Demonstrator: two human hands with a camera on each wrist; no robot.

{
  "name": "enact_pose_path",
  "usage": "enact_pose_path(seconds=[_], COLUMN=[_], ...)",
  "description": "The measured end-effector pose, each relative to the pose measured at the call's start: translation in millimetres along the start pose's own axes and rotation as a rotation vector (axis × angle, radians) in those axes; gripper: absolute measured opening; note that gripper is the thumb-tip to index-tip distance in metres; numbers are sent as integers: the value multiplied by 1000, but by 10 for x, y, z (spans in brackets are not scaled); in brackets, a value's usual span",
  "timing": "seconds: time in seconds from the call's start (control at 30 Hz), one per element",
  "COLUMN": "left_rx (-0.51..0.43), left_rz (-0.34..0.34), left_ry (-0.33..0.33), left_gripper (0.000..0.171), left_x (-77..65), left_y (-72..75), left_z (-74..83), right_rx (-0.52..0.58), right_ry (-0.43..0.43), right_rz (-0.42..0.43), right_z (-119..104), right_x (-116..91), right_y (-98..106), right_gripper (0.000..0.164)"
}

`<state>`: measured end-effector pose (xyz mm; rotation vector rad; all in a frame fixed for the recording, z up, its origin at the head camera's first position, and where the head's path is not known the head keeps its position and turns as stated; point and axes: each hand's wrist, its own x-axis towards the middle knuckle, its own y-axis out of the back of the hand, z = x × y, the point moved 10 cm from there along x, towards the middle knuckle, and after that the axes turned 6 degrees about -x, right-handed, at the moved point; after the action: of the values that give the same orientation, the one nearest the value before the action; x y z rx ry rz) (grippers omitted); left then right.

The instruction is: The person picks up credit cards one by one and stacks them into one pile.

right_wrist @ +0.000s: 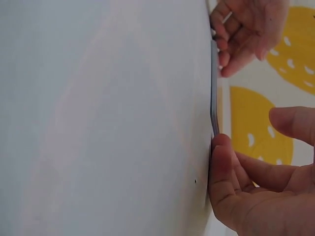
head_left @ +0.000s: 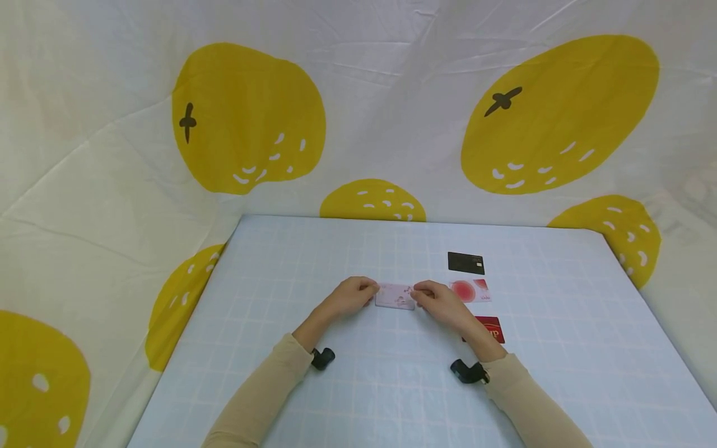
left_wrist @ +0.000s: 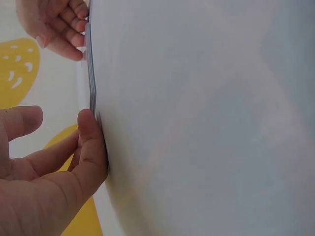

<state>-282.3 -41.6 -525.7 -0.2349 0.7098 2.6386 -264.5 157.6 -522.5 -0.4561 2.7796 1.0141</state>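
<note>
A small stack of cards (head_left: 394,297) lies near the middle of the table, its top card pale pink with a floral pattern. Seen edge-on in the left wrist view, the stack (left_wrist: 91,73) shows several thin layers, flat and close over the tabletop. My left hand (head_left: 353,295) holds its left short end with curled fingertips. At the opposite short end, my right hand (head_left: 439,303) grips with thumb and fingers; in the right wrist view the fingertips of this hand (right_wrist: 261,182) are right at the edge of the stack (right_wrist: 214,88).
To the right, a black card (head_left: 466,262) with a chip, a pink-white card (head_left: 470,290) with a red circle and a red card (head_left: 492,328) lie in a column. My right forearm partly covers the red card. Fruit-patterned cloth (head_left: 392,124) hangs behind the table (head_left: 269,261).
</note>
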Motion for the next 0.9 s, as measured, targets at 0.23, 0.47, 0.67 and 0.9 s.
enact_pose_path(seconds=[0.23,0.47,0.67,0.9], left_rx=[-15,-15,4,66], left_rz=[42,58,38,16], left_ry=[-66,-133,-144,-177], left_gripper=[42,41,43,40], left_x=[62,258,523,822], left_y=[86,-24,-231,-429], left_z=[188,552,831,1042], right_rx=[33,-5,10,-23], right_ry=[-24,6,28,35], right_rz=[14,83,107,189], right_z=[4,22,85,247], right_x=[-49,-84,-68,17], right_y=[139,451,768,1170], right_gripper=[47,49,51,54])
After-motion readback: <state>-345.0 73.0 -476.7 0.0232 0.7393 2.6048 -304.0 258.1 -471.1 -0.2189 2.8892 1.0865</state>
